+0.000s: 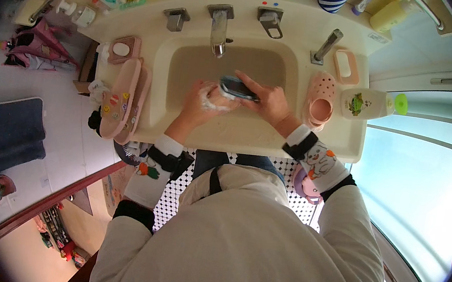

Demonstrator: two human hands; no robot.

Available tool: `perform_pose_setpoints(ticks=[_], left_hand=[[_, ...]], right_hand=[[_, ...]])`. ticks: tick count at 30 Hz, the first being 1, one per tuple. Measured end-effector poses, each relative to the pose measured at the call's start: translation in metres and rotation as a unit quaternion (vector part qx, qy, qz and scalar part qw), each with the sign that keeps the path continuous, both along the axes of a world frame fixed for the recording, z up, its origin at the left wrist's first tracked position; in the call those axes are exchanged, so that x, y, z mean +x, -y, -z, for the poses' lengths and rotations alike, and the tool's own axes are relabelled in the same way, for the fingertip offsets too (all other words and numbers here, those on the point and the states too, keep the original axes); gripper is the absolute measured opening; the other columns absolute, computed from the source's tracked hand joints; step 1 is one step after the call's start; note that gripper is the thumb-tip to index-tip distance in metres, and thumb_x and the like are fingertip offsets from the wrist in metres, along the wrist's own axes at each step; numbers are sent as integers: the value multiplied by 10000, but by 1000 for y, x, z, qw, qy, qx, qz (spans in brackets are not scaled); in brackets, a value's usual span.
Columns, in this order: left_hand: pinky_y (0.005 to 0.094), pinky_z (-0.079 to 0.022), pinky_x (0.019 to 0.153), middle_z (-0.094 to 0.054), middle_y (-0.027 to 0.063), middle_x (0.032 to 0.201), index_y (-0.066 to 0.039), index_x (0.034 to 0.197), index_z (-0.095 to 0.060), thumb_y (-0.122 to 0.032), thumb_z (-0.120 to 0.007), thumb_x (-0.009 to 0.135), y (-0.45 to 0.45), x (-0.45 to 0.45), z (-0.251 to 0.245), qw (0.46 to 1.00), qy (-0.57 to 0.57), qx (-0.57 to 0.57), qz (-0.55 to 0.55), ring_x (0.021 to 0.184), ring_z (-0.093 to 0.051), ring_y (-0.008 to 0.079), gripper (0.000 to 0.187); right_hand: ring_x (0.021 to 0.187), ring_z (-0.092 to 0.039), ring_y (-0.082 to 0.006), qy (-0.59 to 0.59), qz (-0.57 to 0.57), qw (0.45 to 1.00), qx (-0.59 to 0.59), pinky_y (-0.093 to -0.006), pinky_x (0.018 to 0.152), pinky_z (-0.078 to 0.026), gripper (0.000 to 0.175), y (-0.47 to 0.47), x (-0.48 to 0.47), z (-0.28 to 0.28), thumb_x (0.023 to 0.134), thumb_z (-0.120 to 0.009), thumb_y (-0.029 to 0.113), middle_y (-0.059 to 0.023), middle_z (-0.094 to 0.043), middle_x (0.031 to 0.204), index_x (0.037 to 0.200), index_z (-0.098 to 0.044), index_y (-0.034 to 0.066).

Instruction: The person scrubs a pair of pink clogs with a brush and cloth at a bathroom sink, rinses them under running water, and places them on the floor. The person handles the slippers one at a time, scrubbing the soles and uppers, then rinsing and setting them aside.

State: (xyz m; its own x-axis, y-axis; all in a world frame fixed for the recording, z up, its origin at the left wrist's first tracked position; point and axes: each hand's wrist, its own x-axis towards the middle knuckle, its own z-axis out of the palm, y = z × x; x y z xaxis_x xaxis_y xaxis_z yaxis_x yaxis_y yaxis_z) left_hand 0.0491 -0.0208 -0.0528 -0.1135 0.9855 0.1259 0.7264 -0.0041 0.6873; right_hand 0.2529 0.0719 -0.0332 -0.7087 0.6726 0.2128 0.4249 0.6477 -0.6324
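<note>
Above the sink basin [218,133], my right hand [269,102] grips a dark-backed scrubbing brush [239,88] by its back. Its white, foamy underside faces my left hand [203,101] and appears to touch it. White lather [215,104] coats the fingers and knuckles of my left hand. Those fingers are curled, and whether they hold something under the foam I cannot tell. On the sink's right ledge lies a pink perforated clog [320,100]. A pair of pink slide sandals [120,101] with small smiley decorations leans on the left edge.
The faucet [219,33] sticks out over the basin between two handles. A soap dish [124,50] with white soap is at the left, another pink dish [347,67] at the right. Beside the clog lies a bottle with a green cap [367,105]. Several bottles line the back ledge.
</note>
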Motion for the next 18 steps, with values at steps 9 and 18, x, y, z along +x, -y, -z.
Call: perform_pose_setpoints(ticks=[9,18], left_hand=[[334,-498,820,-632,111,1052,-32,1052,-599,-219,-850,592,-1,-1,-23,954,202,-216,-52,942,-617,208,556],[331,-504,796,-643,92,1043,-45,1111,-588,-104,-815,596,-3,-7,8,943,287,-159,-55,917,-626,198,565]], right_hand=[[668,-611,-290,-20,-30,999,35,-369,558,-503,640,-2,-5,-1,786,-625,366,-83,-625,867,1382,-420,254],[611,-617,-225,3,-61,986,156,-314,468,-515,649,-1,-8,4,788,-618,352,-36,-581,898,1378,-361,434]])
